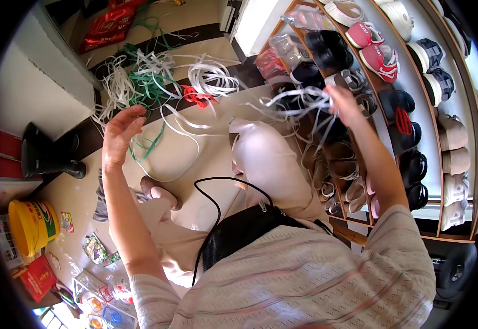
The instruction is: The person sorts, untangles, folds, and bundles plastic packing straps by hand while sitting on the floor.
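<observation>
My right hand (344, 103) is raised beside the shoe rack, its fingers closed round a loose bunch of white plastic straps (299, 98). Loops and ends of the bunch stick out to the left and hang below. On the other side my left hand (122, 131) is held up with bent fingers, thumb and fingertips apart, and nothing visible in it. Beyond it on the floor lies a tangle of white straps (117, 82) and green straps (146, 88). A white strap coil (212, 79) and a knotted red strap (196, 97) lie to its right.
A wooden shoe rack (368, 71) full of shoes stands along the right. Black boots (49, 151), a yellow bucket (30, 225) and a red box (37, 277) are at the left. A red bag (107, 28) lies at the back. A black cord (217, 203) loops over my lap.
</observation>
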The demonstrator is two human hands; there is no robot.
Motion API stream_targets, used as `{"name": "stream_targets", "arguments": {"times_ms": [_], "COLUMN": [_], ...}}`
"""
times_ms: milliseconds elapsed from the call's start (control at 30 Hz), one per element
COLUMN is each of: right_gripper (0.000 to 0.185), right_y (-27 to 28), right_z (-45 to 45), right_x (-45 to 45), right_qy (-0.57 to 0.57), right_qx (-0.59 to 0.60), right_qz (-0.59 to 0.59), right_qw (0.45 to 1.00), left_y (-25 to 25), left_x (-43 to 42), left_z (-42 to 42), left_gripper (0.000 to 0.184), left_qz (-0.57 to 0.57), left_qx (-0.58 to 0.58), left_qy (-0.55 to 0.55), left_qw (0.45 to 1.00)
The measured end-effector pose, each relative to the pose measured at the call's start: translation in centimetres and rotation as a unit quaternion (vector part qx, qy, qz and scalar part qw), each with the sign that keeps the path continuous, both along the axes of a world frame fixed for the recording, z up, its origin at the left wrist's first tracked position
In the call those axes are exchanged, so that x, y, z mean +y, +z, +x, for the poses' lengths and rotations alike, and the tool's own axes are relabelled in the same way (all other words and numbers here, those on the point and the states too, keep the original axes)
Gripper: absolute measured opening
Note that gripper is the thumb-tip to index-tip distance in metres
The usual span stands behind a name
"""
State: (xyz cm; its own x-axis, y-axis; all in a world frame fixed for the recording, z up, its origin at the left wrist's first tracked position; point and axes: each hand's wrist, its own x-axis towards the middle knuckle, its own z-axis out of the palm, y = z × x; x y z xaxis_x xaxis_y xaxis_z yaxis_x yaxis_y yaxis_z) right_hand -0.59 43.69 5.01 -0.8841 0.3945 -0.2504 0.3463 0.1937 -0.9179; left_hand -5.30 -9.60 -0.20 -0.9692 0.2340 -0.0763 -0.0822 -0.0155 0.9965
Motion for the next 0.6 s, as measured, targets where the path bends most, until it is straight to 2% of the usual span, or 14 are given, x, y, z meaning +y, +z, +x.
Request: {"name": "stream_targets", "arguments": {"times_ms": [67,133,200,267,300,367,400,467,600], "right_gripper": [0.031,0.030,0.023,0.022,0.021,0.020,0.021,0.023,0.023], "right_y": [-3.4,-7.2,-10.1,-8.0,-9.0,-9.7,-8.8,-8.6,-10.2], "right_z": [3.1,6.2,8.2,7.0,5.3,1.6,-1.2,-6.9,-16.6], "right_x": [1.6,3.1,4.9,2.5,2.5,1.1,-0.4,-4.6,-16.8], "right_qy": [0.026,0.094,0.270,0.362,0.348,0.312,0.294,0.332,0.427], "right_qx": [-0.083,-0.157,-0.165,-0.238,-0.209,-0.156,-0.197,-0.150,-0.108], "right_qz": [0.007,0.093,0.289,0.415,0.376,0.292,0.262,0.234,0.235], "right_qw": [0.996,0.979,0.904,0.800,0.833,0.890,0.898,0.901,0.867], "left_y": [-1.1,-1.6,-0.9,-0.5,-0.8,0.1,0.6,0.8,1.2], "left_x": [0.1,0.3,0.5,0.1,-0.6,-1.4,-1.6,-2.3,-3.8], "left_z": [-0.5,-0.6,-0.4,-0.4,-0.7,-0.9,-0.8,-0.7,-0.7], "left_gripper": [0.033,0.033,0.030,0.028,0.030,0.028,0.028,0.021,0.015], "left_qz": [-0.039,-0.076,-0.102,-0.113,-0.153,-0.136,-0.126,-0.029,0.135], "left_qx": [-0.001,0.005,0.015,0.030,0.060,0.037,0.027,0.039,0.028], "left_qy": [-0.012,-0.020,-0.004,0.022,0.025,0.106,0.144,0.231,0.351], "left_qw": [0.999,0.997,0.995,0.993,0.986,0.984,0.981,0.972,0.926]}}
